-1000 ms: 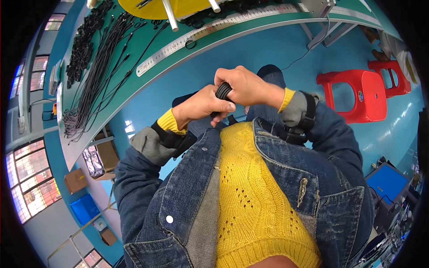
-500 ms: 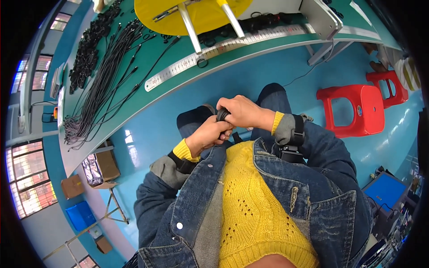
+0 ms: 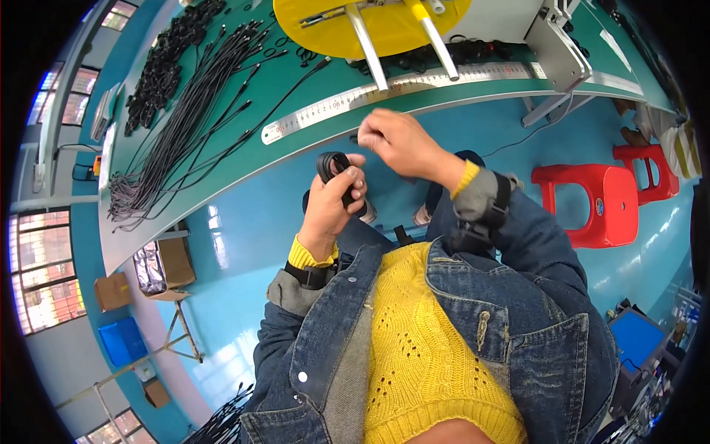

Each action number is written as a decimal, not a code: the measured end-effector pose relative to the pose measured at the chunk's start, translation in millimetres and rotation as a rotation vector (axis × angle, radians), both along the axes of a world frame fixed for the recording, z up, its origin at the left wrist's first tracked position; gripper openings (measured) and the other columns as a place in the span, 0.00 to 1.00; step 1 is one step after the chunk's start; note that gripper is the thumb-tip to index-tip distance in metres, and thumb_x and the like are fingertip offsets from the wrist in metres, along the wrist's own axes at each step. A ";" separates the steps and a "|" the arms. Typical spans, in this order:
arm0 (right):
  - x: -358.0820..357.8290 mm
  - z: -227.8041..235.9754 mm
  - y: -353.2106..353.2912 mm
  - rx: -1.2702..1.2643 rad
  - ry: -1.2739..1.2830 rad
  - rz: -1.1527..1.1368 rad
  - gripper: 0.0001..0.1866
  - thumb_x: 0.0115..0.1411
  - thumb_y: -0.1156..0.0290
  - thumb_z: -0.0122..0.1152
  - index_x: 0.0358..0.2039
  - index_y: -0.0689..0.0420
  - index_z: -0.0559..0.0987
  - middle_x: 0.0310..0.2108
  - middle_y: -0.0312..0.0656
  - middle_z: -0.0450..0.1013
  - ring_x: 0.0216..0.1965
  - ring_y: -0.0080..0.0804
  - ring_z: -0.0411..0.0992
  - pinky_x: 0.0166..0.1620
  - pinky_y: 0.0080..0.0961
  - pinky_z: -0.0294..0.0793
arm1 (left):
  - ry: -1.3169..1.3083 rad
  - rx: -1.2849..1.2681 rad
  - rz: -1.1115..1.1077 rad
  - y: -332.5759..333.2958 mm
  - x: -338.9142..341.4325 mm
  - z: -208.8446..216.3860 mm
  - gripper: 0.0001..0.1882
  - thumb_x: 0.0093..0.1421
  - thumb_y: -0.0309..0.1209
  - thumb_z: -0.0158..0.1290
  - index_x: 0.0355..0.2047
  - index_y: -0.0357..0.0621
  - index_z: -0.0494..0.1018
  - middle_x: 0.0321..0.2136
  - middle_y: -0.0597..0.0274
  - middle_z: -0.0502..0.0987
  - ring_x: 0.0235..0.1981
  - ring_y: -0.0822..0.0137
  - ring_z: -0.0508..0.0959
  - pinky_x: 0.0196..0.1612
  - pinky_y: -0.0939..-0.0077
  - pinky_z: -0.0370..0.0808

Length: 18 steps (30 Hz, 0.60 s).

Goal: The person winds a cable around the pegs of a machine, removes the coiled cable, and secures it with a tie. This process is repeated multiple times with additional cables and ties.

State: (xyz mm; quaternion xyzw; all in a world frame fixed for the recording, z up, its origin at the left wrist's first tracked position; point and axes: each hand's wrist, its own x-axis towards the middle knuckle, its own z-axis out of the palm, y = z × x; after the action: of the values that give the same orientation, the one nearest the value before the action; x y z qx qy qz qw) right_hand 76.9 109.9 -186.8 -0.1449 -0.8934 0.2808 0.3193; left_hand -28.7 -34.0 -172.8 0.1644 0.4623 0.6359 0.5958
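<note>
Head view: the left hand [image 3: 333, 198] is closed around 1 coiled black cable [image 3: 325, 167], pinching it between thumb and fingers; the coil projects above the thumb. The right hand [image 3: 405, 146] is raised just right of this grip, apart from the coil, fingers bent inward; whether it pinches anything cannot be told. Beyond the grip, a steel ruler [image 3: 325, 110] lies along the edge of the green table [image 3: 307, 95]. Left of the grip, a bundle of black cables [image 3: 194, 111] lies on the table. Well right of the grip, 2 red stools [image 3: 620, 203] are on the floor.

Cables [image 3: 194, 103] lie on the table [image 3: 238, 158], left of the ruler [image 3: 413, 83] and coil [image 3: 324, 167].
</note>
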 end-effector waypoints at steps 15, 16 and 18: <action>61.2 -4.9 -67.9 -1.332 0.243 0.334 0.10 0.61 0.66 0.50 0.29 0.59 0.73 0.22 0.30 0.66 0.19 0.12 0.61 0.20 0.08 0.60 | 0.497 -0.169 -0.001 2.6 9.9 -29.7 0.06 0.57 0.29 0.47 0.30 0.39 0.70 0.17 0.69 0.68 0.16 0.80 0.65 0.17 0.87 0.61; 62.5 -6.4 -68.5 -1.335 0.245 0.335 0.10 0.61 0.66 0.50 0.29 0.59 0.73 0.22 0.30 0.66 0.19 0.12 0.61 0.20 0.08 0.60 | 0.496 -0.151 0.007 3.1 7.6 -30.1 0.06 0.57 0.29 0.47 0.30 0.39 0.70 0.17 0.69 0.68 0.16 0.80 0.65 0.17 0.87 0.61; 67.2 -10.8 -67.5 -1.504 0.001 0.442 0.09 0.60 0.67 0.50 0.32 0.60 0.73 0.23 0.31 0.68 0.20 0.12 0.64 0.20 0.08 0.62 | 0.497 -0.133 0.015 1.9 6.8 -28.3 0.06 0.57 0.29 0.48 0.29 0.39 0.70 0.17 0.69 0.68 0.15 0.80 0.65 0.17 0.87 0.61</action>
State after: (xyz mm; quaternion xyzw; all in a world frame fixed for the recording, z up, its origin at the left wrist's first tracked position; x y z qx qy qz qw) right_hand 144.1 42.4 -197.6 -0.1408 -0.4713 0.8676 0.0723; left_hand -21.9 -32.2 -201.1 0.2726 0.6365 0.5484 0.4688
